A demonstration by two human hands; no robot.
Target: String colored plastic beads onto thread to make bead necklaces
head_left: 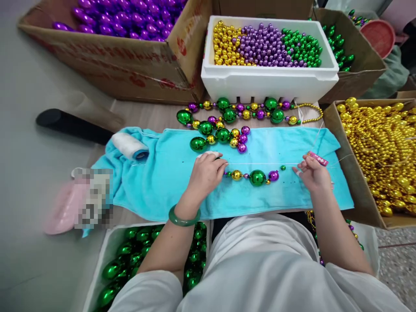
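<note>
A thin white thread (263, 164) runs straight between my two hands. My left hand (206, 175), wearing a green bangle (184, 216), pinches its left end; something white shows behind the knuckles. My right hand (315, 173) is closed around a small pink patterned lighter (317, 158), with the thread at its fingertips. Just below the thread lies a row of beads: a gold bead (236, 175), a large green bead (257, 177) and a purple bead (273, 175), with small ones between. The row's left end is hidden by my left hand. A loose green bead (283, 167) lies apart.
Beneath is a turquoise towel (169, 190). A thread spool (130, 146) lies left, finished-looking bead strands (229, 115) behind. Around stand a white foam box (269, 80), a purple-bead carton (130, 65), a gold-bead carton (360, 186) and a green-bead box (97, 268).
</note>
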